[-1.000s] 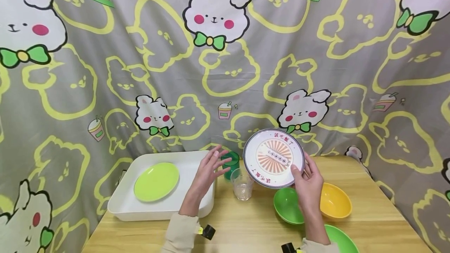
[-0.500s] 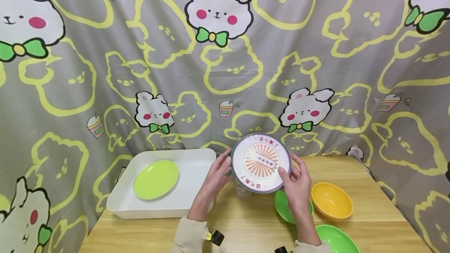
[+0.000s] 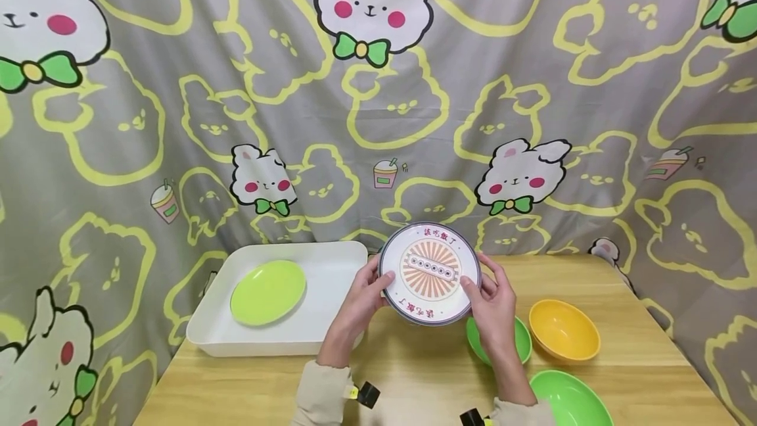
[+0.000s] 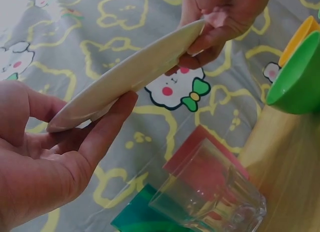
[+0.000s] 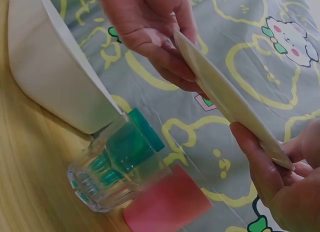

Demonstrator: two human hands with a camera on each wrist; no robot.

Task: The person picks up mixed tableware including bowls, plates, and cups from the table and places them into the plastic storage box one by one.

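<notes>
Both hands had the white plate (image 3: 430,307) pinched by its rim: the left hand (image 3: 361,298) at nine o'clock and the right hand (image 3: 493,301) near three, each with its thumb on the printed face and its fingers curled beneath, close together around the edge. Red Chinese characters reading 該吃飯了 arched across the plate's top at twelve to one o'clock, and what looked like the same line ran between six and seven. Its middle carried orange rays and a slanting band of small roundels (whose marks were too small to read). The plate was tilted towards the head camera, above the wooden table (image 3: 644,360) and apart from it.

Below the plate, in the wrist views, a clear glass (image 4: 225,192) stood near a red cup (image 5: 172,202) and a teal cup (image 5: 147,132). At nine o'clock from the plate lay the white tray (image 3: 331,281), with a lime plate (image 3: 268,292) in it. Towards four o'clock came a green bowl (image 3: 516,337), then an orange bowl (image 3: 564,329); a larger green dish (image 3: 570,400) lay between four and five. Across twelve o'clock hung a grey curtain (image 3: 408,130) with white rabbits.
</notes>
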